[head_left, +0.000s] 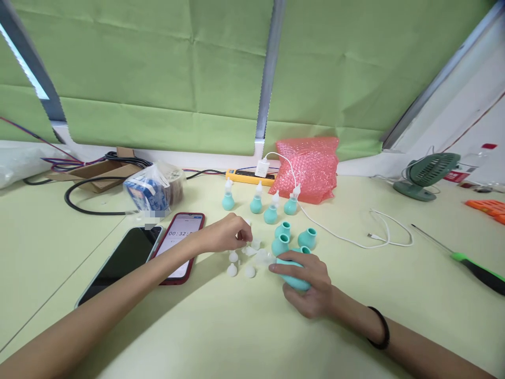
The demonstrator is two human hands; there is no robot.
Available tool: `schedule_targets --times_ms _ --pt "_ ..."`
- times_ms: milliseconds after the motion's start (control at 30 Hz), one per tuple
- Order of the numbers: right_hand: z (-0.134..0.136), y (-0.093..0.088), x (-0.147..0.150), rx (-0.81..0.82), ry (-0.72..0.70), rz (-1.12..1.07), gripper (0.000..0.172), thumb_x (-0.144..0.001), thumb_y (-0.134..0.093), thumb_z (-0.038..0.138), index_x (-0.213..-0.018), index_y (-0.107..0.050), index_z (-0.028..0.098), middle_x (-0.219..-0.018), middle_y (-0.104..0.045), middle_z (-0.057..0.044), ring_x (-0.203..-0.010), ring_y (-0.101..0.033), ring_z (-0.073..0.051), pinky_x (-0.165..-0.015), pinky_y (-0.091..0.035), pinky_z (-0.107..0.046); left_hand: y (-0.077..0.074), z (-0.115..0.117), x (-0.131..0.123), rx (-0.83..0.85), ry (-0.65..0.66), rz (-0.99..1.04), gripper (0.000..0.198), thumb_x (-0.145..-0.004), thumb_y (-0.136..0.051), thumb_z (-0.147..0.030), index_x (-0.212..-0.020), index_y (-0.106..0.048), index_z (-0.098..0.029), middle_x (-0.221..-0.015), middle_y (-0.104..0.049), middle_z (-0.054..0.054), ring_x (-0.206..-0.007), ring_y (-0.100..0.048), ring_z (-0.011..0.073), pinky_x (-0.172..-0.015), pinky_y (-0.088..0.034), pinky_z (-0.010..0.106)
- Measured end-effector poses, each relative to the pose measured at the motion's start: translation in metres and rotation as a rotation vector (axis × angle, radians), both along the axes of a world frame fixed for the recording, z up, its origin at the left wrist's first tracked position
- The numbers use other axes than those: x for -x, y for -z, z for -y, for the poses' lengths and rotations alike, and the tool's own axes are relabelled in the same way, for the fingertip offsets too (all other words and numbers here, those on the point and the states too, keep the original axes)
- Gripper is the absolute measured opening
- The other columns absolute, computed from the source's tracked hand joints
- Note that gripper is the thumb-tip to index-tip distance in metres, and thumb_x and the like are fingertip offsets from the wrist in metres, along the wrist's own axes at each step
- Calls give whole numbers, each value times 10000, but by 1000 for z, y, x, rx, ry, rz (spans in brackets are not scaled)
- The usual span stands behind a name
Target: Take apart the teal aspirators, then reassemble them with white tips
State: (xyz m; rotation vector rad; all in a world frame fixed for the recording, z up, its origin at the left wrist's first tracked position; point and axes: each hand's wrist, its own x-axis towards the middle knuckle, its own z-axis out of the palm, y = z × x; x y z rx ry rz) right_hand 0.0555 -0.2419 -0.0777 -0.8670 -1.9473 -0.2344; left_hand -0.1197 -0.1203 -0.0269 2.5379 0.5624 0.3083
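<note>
Teal bulbs (pixel 307 239), nine: right fingers (pixel 276 268) wrap one; left fingers (pixel 245 229) curled, grip unclear.

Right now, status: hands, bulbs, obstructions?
Right hand gripping teal bulb. Left hand by small whitish pieces, grip unclear. Open-necked teal bulbs crowd right hand's far side.

The bulbs (pixel 307 240) are coloured teal, the small tips (pixel 232 270) white; the bubble-wrap package (pixel 306 169) is tinted pinkish red, the curtain (pixel 138 68) green.
</note>
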Motion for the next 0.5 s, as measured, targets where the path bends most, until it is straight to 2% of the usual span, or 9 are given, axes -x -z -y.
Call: schedule_targets --times_ms 133,200,300,400,500 --pt "4 -11 1 152 -96 -43 452 -594 -397 70 -1014 -513 190 -724 -577 -35 -629 -568 -151 -504 -437 -248 -14 21 -4 -87 -55 86 234 -831 -367 -207 -818 -583 -121 -641 -586 12 -555 -499 94 -521 -350 183" --pt "9 -15 3 177 -91 -61 470 -603 -404 79 -1058 -458 185 -735 -564 -34 -592 -545 -143 -487 -435 -245 -17 38 -8 -132 -32 85 333 -871 -292 -281 -723 -547 -126 -570 -534 -2 -515 -462 92 -493 -324 186" --pt "15 -16 6 138 -30 -114 457 -613 -437 106 -1062 -398 184 -793 -542 -46 -622 -542 -152 -521 -453 -262 -15 59 -14 -187 43 24 381 -883 -245 -298 -625 -476 -138 -533 -477 -14 -471 -408 85 -477 -290 197" --pt "18 -14 11 150 -4 -140 351 -654 -487 141 -994 -412 193 -756 -544 -35 -635 -554 -159 -548 -462 -269 -7 67 -18 -247 9 23 397 -873 -240 -268 -526 -387 -143 -480 -384 -21 -433 -332 81 -456 -239 219" --pt "18 -15 16 157 -35 -191 280 -689 -527 138 -939 -419 203 -691 -543 -12 -580 -547 -138 -529 -461 -253 -3 65 -19 -100 -14 71 415 -859 -247 -244 -455 -241 -151 -421 -225 -46 -385 -210 64 -419 -186 225"
